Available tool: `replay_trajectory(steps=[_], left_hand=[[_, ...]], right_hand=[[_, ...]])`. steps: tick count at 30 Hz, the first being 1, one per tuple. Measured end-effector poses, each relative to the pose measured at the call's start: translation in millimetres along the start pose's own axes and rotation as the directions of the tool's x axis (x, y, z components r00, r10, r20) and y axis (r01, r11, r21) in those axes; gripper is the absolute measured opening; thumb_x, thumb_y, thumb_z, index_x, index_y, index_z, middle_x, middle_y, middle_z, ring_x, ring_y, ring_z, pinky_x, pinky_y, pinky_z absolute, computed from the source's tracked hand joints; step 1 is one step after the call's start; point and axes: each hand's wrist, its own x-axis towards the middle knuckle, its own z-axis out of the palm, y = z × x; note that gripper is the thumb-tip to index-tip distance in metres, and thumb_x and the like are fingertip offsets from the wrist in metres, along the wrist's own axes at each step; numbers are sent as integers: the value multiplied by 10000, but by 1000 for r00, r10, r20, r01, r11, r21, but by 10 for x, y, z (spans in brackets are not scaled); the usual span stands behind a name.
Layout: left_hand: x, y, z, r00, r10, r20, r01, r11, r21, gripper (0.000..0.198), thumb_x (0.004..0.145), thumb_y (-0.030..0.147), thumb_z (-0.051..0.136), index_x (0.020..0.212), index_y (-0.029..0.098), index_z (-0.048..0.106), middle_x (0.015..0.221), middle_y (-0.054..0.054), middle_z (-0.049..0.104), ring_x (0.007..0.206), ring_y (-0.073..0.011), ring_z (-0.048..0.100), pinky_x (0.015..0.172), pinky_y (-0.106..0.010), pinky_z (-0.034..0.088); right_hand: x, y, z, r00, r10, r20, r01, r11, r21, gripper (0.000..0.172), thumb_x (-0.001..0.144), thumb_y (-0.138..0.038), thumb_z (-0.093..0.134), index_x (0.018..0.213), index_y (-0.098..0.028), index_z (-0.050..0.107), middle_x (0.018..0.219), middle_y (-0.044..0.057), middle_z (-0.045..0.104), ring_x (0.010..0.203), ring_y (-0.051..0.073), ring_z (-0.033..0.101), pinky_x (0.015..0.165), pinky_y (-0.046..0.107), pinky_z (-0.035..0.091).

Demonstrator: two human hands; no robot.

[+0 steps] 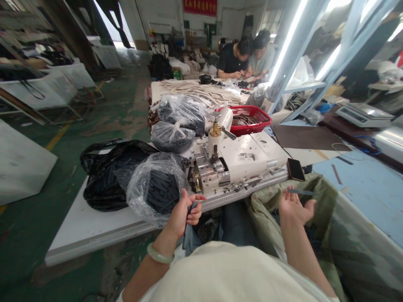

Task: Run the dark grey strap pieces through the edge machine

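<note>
One dark strip (188, 235) sits in curled left fingers (195, 216), another strip (300, 192) pinched by right fingers (288, 195)

The long flat strip (188, 235) in the left hand (185, 212) is dark grey, and the thin narrow strip (300, 192) at the fingertips of the right hand (294, 205) is dark grey also. The smooth stone bangle (159, 254) is pale green. The white flat counter (78, 228) carries a clear plastic bag (157, 184) full of black pieces and a glossy black plastic bag (107, 176). The cream-white metal machine (242, 157) has a brass-yellow knob (215, 129). The plastic mesh basket (248, 118) is red, the flat rectangular phone (295, 169) black, the big woven sack (317, 197) olive green. The concrete floor (31, 235) is dark green with a yellow painted line (58, 136). The far wall banner (200, 6) is red with yellow signs.
</note>
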Motion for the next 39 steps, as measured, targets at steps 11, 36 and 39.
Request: replay_trajectory(steps=[11,36,39], left_hand=[[282,-128,333,922,375,-92,-380,924,-40,655,792,732,429,1009,137,593,548,67,404,402,-48,283,365,-156,243],[29,-110,-37,600,586,-545,-618,772,150,379,763,474,686,649,179,477,466,116,316,362,-27,283,353,-132,244],[-60,-209,67,860,410,-303,-320,897,304,367,715,483,725,699,175,527,460,120,290,361,-25,231,345,-142,167]], right_hand=[[-1844,737,454,115,862,493,-223,506,-833,471,746,-631,643,768,-169,551,584,-8,615,438,105,568,423,214,447],[-1595,602,684,67,766,640,-607,540,-584,411,890,-458,553,1252,-266,589,1382,67,550,1216,198,544,974,358,424],[-1624,629,704,76,739,670,-649,547,-529,413,893,-463,552,1261,-278,587,1435,42,497,1306,204,454,1025,365,378]])
